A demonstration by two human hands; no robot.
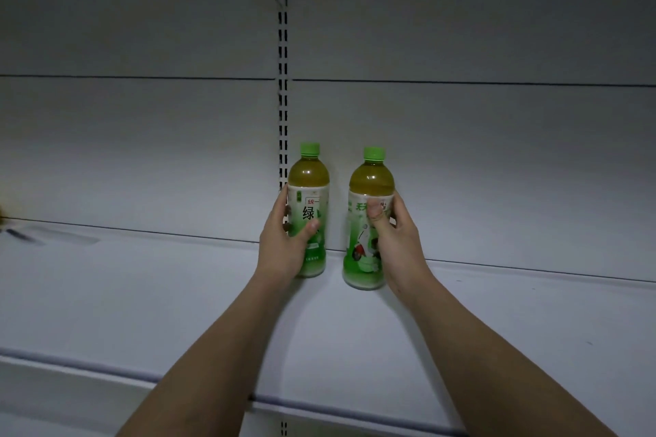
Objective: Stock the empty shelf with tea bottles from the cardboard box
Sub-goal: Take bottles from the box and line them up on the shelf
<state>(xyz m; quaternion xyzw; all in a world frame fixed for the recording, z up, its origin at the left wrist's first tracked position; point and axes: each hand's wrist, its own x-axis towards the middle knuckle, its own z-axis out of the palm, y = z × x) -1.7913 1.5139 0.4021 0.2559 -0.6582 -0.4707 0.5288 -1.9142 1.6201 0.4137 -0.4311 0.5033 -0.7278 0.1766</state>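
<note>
— Left hand (284, 241)?
— Raised, forearm stretched forward and up from the lower left, fingers curled round the left bottle (309, 209), thumb lying across its front.
— Right hand (394, 238)?
— Same pose, mirrored: forearm reaching in from the lower right, thumb pressed upright on the front of the right bottle (367, 223), fingers wrapped behind.
— Wrists?
— Both nearly straight, hands close but apart.

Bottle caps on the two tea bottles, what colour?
Both screw caps, left bottle's and right bottle's, are bright green, seen in the head view.
</note>
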